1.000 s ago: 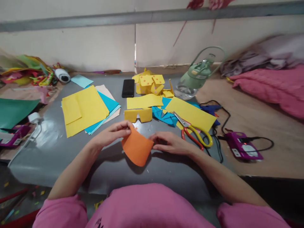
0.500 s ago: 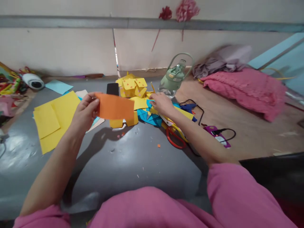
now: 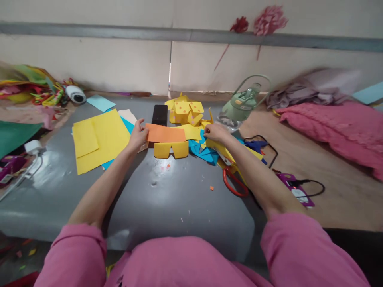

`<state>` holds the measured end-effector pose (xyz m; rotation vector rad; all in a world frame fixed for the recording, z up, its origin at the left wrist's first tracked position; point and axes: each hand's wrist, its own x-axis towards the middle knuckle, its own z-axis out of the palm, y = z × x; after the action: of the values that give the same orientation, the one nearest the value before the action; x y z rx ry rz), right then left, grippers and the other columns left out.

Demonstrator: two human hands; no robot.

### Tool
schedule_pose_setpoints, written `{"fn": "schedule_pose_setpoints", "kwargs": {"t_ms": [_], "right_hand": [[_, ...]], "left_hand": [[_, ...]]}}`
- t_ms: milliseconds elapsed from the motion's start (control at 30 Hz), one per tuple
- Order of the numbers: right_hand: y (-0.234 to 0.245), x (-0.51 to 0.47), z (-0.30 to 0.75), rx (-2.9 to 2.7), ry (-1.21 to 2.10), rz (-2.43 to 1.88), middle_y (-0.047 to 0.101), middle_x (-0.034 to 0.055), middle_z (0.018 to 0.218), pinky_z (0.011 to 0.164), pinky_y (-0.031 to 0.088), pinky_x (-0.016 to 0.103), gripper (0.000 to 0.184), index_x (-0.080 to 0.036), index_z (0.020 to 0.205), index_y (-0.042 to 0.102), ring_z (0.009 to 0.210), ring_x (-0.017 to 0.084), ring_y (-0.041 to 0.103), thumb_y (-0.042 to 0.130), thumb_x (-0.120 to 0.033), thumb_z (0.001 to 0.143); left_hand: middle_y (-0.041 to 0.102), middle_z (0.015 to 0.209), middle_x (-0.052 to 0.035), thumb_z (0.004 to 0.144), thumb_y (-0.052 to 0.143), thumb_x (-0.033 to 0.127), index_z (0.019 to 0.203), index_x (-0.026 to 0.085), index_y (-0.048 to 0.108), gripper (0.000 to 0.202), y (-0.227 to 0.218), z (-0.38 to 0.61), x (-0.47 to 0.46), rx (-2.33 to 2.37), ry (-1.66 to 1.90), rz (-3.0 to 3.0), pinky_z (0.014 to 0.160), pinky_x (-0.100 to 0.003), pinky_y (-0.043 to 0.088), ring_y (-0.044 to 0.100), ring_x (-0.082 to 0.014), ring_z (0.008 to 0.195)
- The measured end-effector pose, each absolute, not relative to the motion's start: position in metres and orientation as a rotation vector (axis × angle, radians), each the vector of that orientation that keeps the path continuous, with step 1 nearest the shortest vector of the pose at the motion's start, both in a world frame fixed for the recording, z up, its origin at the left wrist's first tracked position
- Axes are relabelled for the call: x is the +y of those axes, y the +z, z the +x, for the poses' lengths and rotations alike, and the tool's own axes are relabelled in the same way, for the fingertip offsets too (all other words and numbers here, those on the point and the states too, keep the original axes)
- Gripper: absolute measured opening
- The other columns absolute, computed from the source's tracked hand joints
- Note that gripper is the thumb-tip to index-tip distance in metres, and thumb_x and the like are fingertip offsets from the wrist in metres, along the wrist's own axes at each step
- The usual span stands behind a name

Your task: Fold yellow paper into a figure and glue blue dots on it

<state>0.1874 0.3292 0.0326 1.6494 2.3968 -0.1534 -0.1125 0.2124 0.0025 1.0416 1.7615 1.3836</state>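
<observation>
My left hand [image 3: 138, 134] pinches the left end of an orange paper strip [image 3: 165, 134] and holds it flat just above a folded yellow paper shape [image 3: 171, 149]. My right hand [image 3: 216, 132] reaches out to the heap of yellow and blue paper pieces [image 3: 206, 148], fingers curled on the papers; what they grip is hidden. Red-and-yellow scissors [image 3: 233, 184] lie under my right forearm, partly hidden. A pile of yellow dotted paper boxes [image 3: 185, 111] stands beyond the strip.
Yellow and blue sheets [image 3: 98, 137] lie at the left on the grey table [image 3: 167, 199]. A black phone [image 3: 159, 114], a green water bottle [image 3: 243, 104], a purple device with cables [image 3: 295, 190], pink cloth [image 3: 332, 127] and coloured paper scraps [image 3: 32, 89] surround the work area.
My left hand has lowered the orange strip toward the table behind the yellow folded shape. My right hand stays at the paper heap. The view has swung back left.
</observation>
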Motion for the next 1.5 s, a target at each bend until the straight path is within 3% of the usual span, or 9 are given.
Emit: {"fn": "schedule_pose_setpoints", "kwargs": {"t_ms": [167, 300, 400, 533, 700, 900, 1133, 1333, 1500], "right_hand": [[0.032, 0.333, 0.187, 2.413, -0.141, 1.664, 0.062, 0.0102, 0.131, 0.092, 0.057, 0.046, 0.038, -0.019, 0.13, 0.06, 0.11, 0.024, 0.065, 0.063, -0.038, 0.098], [0.034, 0.339, 0.187, 2.366, -0.231, 1.656, 0.062, 0.0099, 0.131, 0.092, 0.057, 0.045, 0.037, -0.019, 0.129, 0.061, 0.11, 0.023, 0.065, 0.063, -0.038, 0.098], [0.036, 0.337, 0.19, 2.405, -0.245, 1.675, 0.062, 0.0099, 0.131, 0.092, 0.057, 0.045, 0.037, -0.02, 0.129, 0.061, 0.11, 0.023, 0.065, 0.063, -0.038, 0.098], [0.042, 0.33, 0.195, 2.556, -0.216, 1.774, 0.065, 0.0097, 0.127, 0.091, 0.056, 0.044, 0.033, -0.019, 0.125, 0.063, 0.108, 0.023, 0.065, 0.062, -0.037, 0.098], [0.061, 0.324, 0.194, 2.855, -0.15, 1.938, 0.071, 0.0113, 0.11, 0.079, 0.05, 0.037, 0.025, -0.02, 0.114, 0.061, 0.092, 0.026, 0.064, 0.06, -0.027, 0.09], [0.1, 0.312, 0.194, 3.046, -0.083, 2.022, 0.074, 0.0095, 0.099, 0.079, 0.047, 0.036, 0.014, -0.022, 0.09, 0.067, 0.086, 0.025, 0.063, 0.062, -0.034, 0.085], [0.145, 0.301, 0.2, 3.054, -0.046, 2.025, 0.076, 0.0094, 0.096, 0.082, 0.049, 0.037, 0.028, -0.019, 0.097, 0.075, 0.092, 0.028, 0.067, 0.055, -0.039, 0.092], [0.164, 0.287, 0.204, 3.163, -0.042, 1.735, 0.074, 0.0102, 0.103, 0.09, 0.05, 0.037, 0.024, -0.021, 0.092, 0.075, 0.101, 0.028, 0.067, 0.054, -0.033, 0.094], [0.178, 0.245, 0.202, 3.619, -0.053, 1.691, 0.059, 0.0032, 0.072, 0.074, 0.049, 0.035, 0.031, -0.023, 0.071, 0.062, 0.078, 0.021, 0.062, 0.057, -0.043, 0.095]], "left_hand": [[0.058, 0.125, -0.0142, 0.086, 0.054, 0.016, 0.145, 0.021, 0.04, 0.061, 0.0, -0.111, 0.208, 1.758, 1.339, 1.055, 0.082, -0.038, 0.058, 0.067, -0.0223, 0.101], [0.054, 0.139, -0.0171, 0.083, 0.06, 0.017, 0.145, 0.019, 0.044, 0.064, 0.001, -0.117, 0.204, 1.774, 1.356, 1.153, 0.103, -0.046, 0.05, 0.057, -0.0282, 0.126], [0.053, 0.144, -0.0174, 0.082, 0.061, 0.019, 0.146, 0.02, 0.044, 0.065, 0.002, -0.121, 0.197, 1.81, 1.332, 1.349, 0.11, -0.05, 0.045, 0.052, -0.0304, 0.133], [0.055, 0.145, -0.0172, 0.086, 0.059, 0.027, 0.142, 0.018, 0.05, 0.057, 0.004, -0.119, 0.186, 1.825, 1.245, 1.617, 0.113, -0.051, 0.041, 0.049, -0.0311, 0.137], [0.054, 0.145, -0.0192, 0.09, 0.055, 0.033, 0.14, 0.013, 0.052, 0.054, 0.011, -0.111, 0.174, 1.816, 1.137, 1.715, 0.115, -0.048, 0.04, 0.049, -0.03, 0.138], [0.057, 0.142, -0.0146, 0.09, 0.056, 0.034, 0.135, 0.019, 0.056, 0.047, 0.02, -0.107, 0.166, 1.757, 1.217, 1.764, 0.113, -0.048, 0.042, 0.05, -0.0283, 0.136], [0.06, 0.138, -0.0131, 0.088, 0.057, 0.034, 0.127, 0.021, 0.061, 0.041, 0.037, -0.102, 0.156, 1.702, 1.26, 1.805, 0.11, -0.048, 0.044, 0.051, -0.0286, 0.134], [0.057, 0.14, -0.014, 0.087, 0.057, 0.036, 0.125, 0.021, 0.061, 0.042, 0.046, -0.095, 0.15, 1.665, 1.286, 1.762, 0.108, -0.047, 0.046, 0.052, -0.0288, 0.134], [0.059, 0.138, -0.0132, 0.089, 0.056, 0.04, 0.124, 0.02, 0.062, 0.041, 0.059, -0.083, 0.139, 1.568, 1.342, 1.723, 0.105, -0.043, 0.048, 0.055, -0.0268, 0.13]]}}
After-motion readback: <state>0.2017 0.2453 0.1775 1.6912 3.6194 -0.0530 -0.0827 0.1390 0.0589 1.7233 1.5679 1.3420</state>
